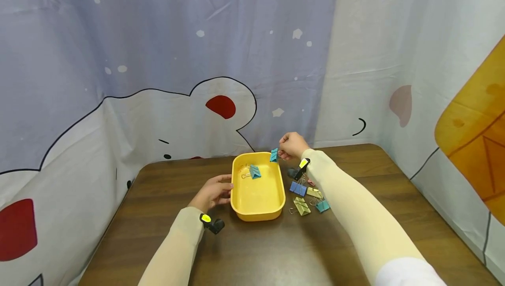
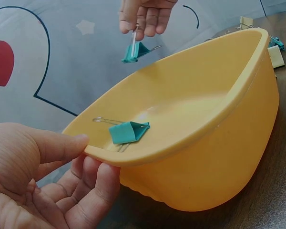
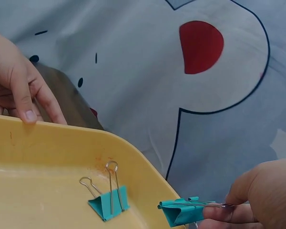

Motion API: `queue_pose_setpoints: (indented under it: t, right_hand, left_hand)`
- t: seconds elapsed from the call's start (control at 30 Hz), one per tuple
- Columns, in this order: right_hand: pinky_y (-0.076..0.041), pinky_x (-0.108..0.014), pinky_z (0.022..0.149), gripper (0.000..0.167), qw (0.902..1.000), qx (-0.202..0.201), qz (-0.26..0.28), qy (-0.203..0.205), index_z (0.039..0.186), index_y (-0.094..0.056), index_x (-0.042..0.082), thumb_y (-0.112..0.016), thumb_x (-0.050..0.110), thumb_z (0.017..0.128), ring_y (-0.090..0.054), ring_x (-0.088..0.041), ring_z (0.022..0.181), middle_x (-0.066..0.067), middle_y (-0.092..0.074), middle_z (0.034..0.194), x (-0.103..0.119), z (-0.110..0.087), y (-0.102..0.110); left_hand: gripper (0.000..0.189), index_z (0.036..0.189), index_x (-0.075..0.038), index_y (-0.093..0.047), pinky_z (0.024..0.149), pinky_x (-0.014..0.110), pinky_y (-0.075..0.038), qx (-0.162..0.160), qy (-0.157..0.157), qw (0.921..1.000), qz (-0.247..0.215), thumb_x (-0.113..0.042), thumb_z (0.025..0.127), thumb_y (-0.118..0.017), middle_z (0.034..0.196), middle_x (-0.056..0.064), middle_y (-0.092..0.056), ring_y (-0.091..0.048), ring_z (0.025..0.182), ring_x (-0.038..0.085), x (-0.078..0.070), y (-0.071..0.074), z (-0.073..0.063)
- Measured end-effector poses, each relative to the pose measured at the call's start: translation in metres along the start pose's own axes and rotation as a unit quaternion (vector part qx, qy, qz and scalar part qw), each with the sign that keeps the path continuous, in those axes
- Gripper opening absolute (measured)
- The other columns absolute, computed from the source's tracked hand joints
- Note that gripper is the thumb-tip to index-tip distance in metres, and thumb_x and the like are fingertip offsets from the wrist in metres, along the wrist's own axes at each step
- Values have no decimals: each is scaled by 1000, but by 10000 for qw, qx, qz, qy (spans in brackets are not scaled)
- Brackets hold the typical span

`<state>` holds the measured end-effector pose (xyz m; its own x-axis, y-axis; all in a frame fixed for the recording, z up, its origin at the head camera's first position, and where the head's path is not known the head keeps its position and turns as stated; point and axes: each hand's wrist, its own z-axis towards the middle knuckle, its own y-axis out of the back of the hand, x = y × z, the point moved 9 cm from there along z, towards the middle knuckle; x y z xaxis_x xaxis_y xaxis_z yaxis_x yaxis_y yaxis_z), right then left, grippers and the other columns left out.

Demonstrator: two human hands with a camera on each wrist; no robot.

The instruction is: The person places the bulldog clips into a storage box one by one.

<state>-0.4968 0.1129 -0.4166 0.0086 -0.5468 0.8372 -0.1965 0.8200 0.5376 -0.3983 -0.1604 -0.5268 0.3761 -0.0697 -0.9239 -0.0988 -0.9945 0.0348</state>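
Observation:
A yellow plastic bin [image 1: 258, 209] stands on the table, with one teal binder clip [image 1: 255, 172] lying inside it. My left hand [image 1: 213, 193] pinches the bin's left rim, thumb on top and fingers below, as the left wrist view shows. Over the bin's far right corner, my right hand [image 1: 293, 145] holds a second teal binder clip [image 3: 181, 211] by its wire handle, between thumb and fingers. The held clip hangs above the rim in the left wrist view.
Right of the bin lies a loose group of binder clips: a blue one [image 1: 298, 188], yellow ones such as this clip [image 1: 301, 206], and a teal one [image 1: 322, 206]. The right forearm partly covers them. A printed curtain [image 1: 177, 123] hangs behind the brown table [image 1: 158, 216].

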Motion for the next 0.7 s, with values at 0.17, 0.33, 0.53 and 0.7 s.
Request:
queue_pose_setpoints:
  t: [0.17,0.33,0.53,0.7]
  right_hand:
    - [-61,-38,62,15,10000,20,-26,62,109,-59,-3,-58,5,96,-72,-27,65,-22,-74,88,8,1,-8]
    - [-61,-39,62,12,9995,34,-289,101,106,-59,0,-58,7,96,-72,-33,71,-24,-74,93,14,4,-18]
    - [-55,-28,50,10,9978,27,-622,228,104,-60,0,-58,5,95,-72,-40,79,-23,-74,92,16,10,-29]
    - [-51,-25,45,9,9972,117,-686,275,103,-59,-1,-55,2,94,-72,-39,73,-23,-74,87,13,11,-36]
  left_hand:
    - [50,147,-9,-50,73,37,-62,-47,21,10000,-13,-7,99,-63,113,21,-64,-64,80,21,0,0,1]
    - [49,146,-9,-51,72,37,-62,-63,29,10000,-47,-6,99,-63,115,21,-65,-66,82,22,0,1,2]
    - [50,147,-9,-51,72,38,-62,-49,15,9999,-88,-6,99,-63,114,21,-66,-66,83,23,-1,1,2]
    - [50,147,-9,-50,71,36,-62,-29,-45,10000,-20,-5,99,-63,112,21,-65,-65,82,22,-1,0,2]
